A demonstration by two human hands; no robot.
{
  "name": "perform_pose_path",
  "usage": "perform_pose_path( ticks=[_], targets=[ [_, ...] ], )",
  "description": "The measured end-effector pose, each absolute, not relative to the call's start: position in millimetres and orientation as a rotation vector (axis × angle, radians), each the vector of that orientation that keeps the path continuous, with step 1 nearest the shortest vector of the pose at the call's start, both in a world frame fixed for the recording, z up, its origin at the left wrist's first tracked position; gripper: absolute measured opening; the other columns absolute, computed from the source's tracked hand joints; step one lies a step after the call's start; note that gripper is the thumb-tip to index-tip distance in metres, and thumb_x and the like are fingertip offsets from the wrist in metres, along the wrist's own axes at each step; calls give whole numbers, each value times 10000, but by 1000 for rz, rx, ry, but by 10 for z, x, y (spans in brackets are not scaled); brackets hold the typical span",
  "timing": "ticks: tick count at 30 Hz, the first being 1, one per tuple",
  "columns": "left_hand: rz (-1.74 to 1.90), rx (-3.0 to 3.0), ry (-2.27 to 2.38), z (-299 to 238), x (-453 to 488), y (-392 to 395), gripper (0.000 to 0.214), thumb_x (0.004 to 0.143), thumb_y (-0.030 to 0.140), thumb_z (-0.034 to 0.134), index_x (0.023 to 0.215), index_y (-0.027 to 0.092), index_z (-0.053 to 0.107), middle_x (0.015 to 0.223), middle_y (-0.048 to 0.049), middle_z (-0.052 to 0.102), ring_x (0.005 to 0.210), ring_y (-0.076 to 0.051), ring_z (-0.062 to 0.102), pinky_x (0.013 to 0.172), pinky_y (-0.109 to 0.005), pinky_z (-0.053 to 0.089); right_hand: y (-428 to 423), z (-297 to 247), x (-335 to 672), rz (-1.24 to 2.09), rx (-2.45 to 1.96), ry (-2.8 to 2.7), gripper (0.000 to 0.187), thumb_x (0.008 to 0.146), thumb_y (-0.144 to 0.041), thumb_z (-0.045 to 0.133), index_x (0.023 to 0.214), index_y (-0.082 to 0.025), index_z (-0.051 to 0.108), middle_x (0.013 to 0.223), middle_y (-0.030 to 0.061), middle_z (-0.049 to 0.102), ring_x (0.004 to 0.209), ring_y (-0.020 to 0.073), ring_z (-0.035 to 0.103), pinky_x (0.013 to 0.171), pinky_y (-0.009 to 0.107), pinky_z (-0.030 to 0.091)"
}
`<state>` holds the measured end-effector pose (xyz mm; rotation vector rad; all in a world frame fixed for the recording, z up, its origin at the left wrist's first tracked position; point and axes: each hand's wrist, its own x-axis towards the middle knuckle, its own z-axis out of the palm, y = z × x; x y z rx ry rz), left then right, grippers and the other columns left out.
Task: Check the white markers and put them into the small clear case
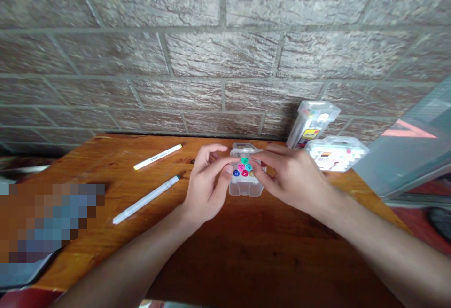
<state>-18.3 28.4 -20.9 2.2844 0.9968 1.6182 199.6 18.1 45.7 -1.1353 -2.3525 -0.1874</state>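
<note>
A small clear plastic marker case (245, 188) stands upright on the wooden table (246, 251), with several markers (244, 167) in it, their coloured caps up. My left hand (207, 183) curls against the case's left side, thumb and fingers at the cap tops. My right hand (291, 176) grips the case from the right, fingertips pinched at the caps. Which marker either hand pinches is unclear.
Two white markers lie left of the hands: one with a yellow tip (157, 156), one with a teal tip (145, 199). Two more clear marker cases (312, 124) (336, 154) stand by the brick wall (225, 54). A grey slanted panel (412, 153) is at right.
</note>
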Motion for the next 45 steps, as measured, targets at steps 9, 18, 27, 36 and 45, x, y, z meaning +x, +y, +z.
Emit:
perform_pose_path(
  ticks=[9,18,27,36,45],
  targets=[
    [1596,2375,1006,-203,-197,272,295,1055,197,542,1211,196,793,1328,-132,604,1143,-256,597,966,-443,519,167,492,1969,-139,-1193,-2358,262,1033,-234,573,1035,-171,827,869,92,766,761,219,706,689,308,468],
    [1642,2331,1017,-192,-200,278,278,1052,183,545,1169,196,796,1289,-112,610,1075,-227,608,945,-410,527,169,502,1997,-142,-1204,-2348,269,1036,-247,568,1036,-163,823,832,85,750,722,206,684,655,299,427],
    [1665,2285,1053,-147,-199,271,255,1066,248,535,1076,205,786,1199,-99,633,1089,-240,623,941,-396,523,176,489,2045,-189,-1171,-2324,291,1036,-252,555,907,-154,797,761,59,703,676,197,667,626,307,394],
    [1732,2159,1115,-161,-218,334,336,1090,346,488,817,206,626,960,-62,628,988,-227,624,886,-383,525,154,455,2072,-266,-1013,-2275,315,1042,-277,557,796,-159,712,649,26,645,529,153,566,545,304,344],
    [1326,2275,1662,-66,-515,690,229,1037,226,517,920,201,713,956,-57,712,934,-208,683,883,-334,549,98,359,2044,-276,-912,-2276,338,1032,-262,557,706,-198,613,599,-6,600,475,137,545,532,304,353]
  ],
)
